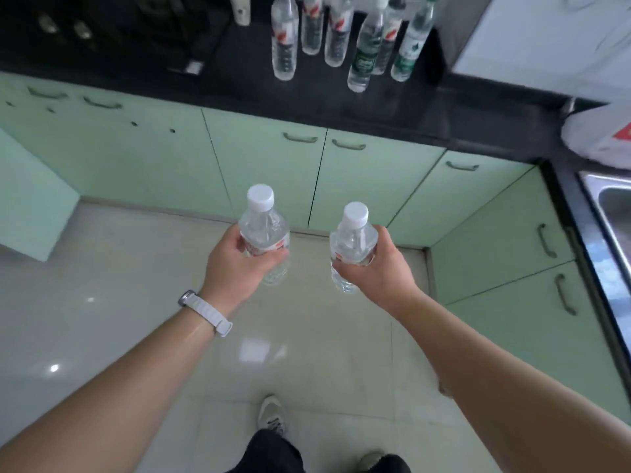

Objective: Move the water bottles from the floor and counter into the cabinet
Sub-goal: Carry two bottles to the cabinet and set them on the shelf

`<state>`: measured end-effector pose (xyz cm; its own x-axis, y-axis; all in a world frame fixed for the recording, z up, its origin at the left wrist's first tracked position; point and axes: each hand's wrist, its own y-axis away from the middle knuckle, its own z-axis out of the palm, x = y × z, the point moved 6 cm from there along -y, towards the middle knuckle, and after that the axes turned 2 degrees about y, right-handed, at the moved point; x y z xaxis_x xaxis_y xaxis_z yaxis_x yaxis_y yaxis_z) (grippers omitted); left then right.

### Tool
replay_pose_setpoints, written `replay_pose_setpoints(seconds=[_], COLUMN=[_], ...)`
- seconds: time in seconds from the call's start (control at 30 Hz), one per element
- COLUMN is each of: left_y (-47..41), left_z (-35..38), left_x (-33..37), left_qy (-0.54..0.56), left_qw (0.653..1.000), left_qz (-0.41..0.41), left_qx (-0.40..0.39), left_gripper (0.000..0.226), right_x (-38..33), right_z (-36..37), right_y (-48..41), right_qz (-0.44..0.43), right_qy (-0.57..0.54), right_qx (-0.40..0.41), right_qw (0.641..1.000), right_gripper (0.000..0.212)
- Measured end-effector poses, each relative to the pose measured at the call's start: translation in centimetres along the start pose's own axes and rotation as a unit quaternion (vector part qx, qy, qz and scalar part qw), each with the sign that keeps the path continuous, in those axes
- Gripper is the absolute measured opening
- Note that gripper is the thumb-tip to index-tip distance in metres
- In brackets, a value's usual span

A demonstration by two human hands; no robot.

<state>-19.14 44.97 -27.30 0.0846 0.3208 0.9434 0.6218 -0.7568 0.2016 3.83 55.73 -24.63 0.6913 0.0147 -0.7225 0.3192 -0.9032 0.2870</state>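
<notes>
- Left hand (235,264) wrapped around a clear plastic water bottle with a white screw cap (264,233), held upright above the floor; fingers curl round the labelled middle.
- Right hand (377,268) closed the same way on a second clear white-capped water bottle (351,244), just beside the first, not touching it.
- White strap watch (206,314) on the left wrist.
- Black stone worktop (239,83) ahead: a cluster of clear plastic bottles (345,39) stands towards its back right, some with red-and-white labels, two with green labels; writing too blurred to read.
- Pale green cabinet doors with curved handles (273,165) run below the worktop edge, all shut straight ahead; one green panel (34,199) juts out at far left.
- Steel sink (611,206) at the right edge of the worktop; a white bag or container (597,138) sits near its corner.
- Glossy cream floor tiles (119,302); the person's grey shoe (271,418) and dark trousers show at the bottom.
</notes>
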Motion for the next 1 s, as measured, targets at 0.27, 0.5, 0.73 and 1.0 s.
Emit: replay_pose_setpoints(seconds=[0.27, 0.5, 0.73, 1.0], left_y=[-1.2, -2.5, -5.3, -8.4], left_z=[-7.9, -10.2, -10.9, -14.6], left_x=[3.6, 4.7, 6.6, 8.5], left_qy=[0.027, 0.055, 0.069, 0.054], left_qw=[0.998, 0.993, 0.979, 0.954], left_qz=[0.018, 0.006, -0.018, -0.031], left_qx=[0.047, 0.1, 0.191, 0.292], left_gripper=[0.043, 0.049, 0.049, 0.052], right_x=[-10.3, -14.8, -19.5, -26.1], right_z=[1.6, 3.1, 5.0, 7.8], right_y=[-0.2, -3.4, -10.3, -16.9], right_qz=[-0.081, -0.14, -0.18, -0.239], right_qy=[-0.006, -0.024, -0.097, -0.131], right_qx=[-0.008, -0.053, -0.149, -0.262], right_qw=[0.997, 0.988, 0.967, 0.926], right_gripper=[0.053, 0.057, 0.06, 0.052])
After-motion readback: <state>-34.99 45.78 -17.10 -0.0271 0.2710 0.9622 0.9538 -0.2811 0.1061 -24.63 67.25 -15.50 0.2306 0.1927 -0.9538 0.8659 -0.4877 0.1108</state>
